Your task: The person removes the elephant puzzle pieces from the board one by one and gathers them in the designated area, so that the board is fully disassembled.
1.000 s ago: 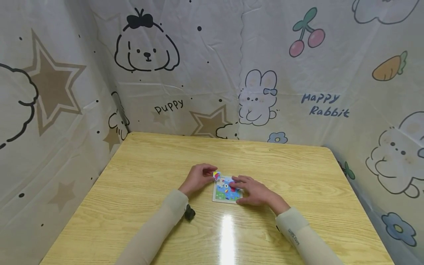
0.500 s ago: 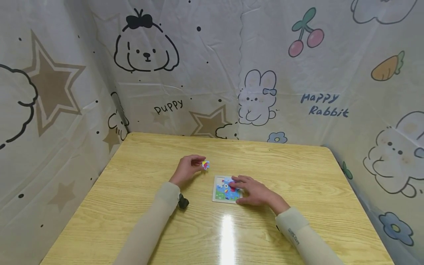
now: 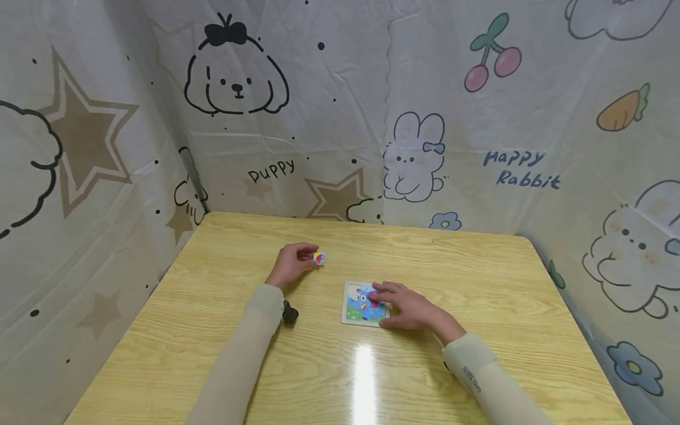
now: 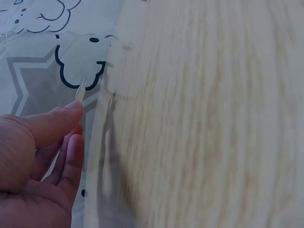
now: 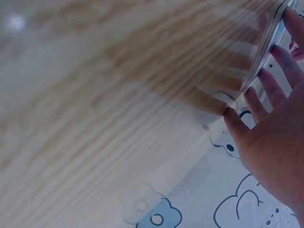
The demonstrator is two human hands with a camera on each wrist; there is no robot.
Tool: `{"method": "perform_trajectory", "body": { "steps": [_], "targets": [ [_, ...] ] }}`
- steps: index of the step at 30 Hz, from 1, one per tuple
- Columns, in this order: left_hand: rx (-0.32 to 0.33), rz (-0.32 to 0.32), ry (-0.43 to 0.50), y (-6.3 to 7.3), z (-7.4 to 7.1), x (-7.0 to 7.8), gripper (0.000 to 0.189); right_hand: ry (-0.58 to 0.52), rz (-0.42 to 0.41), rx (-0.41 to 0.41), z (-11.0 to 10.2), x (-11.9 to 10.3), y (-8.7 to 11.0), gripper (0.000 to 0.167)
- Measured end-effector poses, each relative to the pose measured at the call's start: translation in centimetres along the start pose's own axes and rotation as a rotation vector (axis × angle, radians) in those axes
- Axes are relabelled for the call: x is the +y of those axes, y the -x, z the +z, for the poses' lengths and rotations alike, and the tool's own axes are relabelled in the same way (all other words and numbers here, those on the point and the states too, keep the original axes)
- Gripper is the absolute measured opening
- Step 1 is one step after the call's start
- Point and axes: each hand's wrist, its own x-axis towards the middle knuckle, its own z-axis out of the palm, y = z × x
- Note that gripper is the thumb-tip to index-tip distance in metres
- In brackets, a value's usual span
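Between thumb and fingers, my left hand (image 3: 290, 263) pinches a small jigsaw piece (image 3: 319, 258) with yellow, red and blue print, up and left of the puzzle. The left wrist view shows the thin edge of this jigsaw piece (image 4: 80, 95) sticking up from the fingertips. A square jigsaw puzzle (image 3: 353, 308) in a pale frame lies flat on the table, its picture blue and green; a bare pale patch shows at its upper left. My right hand (image 3: 409, 307) rests on the puzzle's right side with fingers spread, covering part of it. In the right wrist view, its fingertips touch the puzzle frame (image 5: 266, 45).
The wood-grain table (image 3: 255, 254) reaches back to a printed curtain (image 3: 319, 118) that stands on three sides. A dark knob-like object (image 3: 289, 313) sits at the left cuff. A bright reflection lies on the table in front of the puzzle.
My left hand has moved away from the puzzle's upper left corner, to the left and farther back, carrying the jigsaw piece. The right hand and the puzzle have stayed in place.
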Motion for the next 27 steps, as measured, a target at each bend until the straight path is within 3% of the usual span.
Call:
{"method": "perform_trajectory", "body": {
  "steps": [13, 27],
  "targets": [
    [-0.040, -0.020, -0.066, -0.46, 0.35, -0.89, 0.035, 0.002, 0.000, -0.001, 0.11, 0.17, 0.00, 0.067],
    [-0.050, -0.043, -0.086, -0.20, 0.49, -0.19, 0.036, 0.000, 0.000, 0.001, 0.00, 0.19, 0.10, 0.067]
  ]
}}
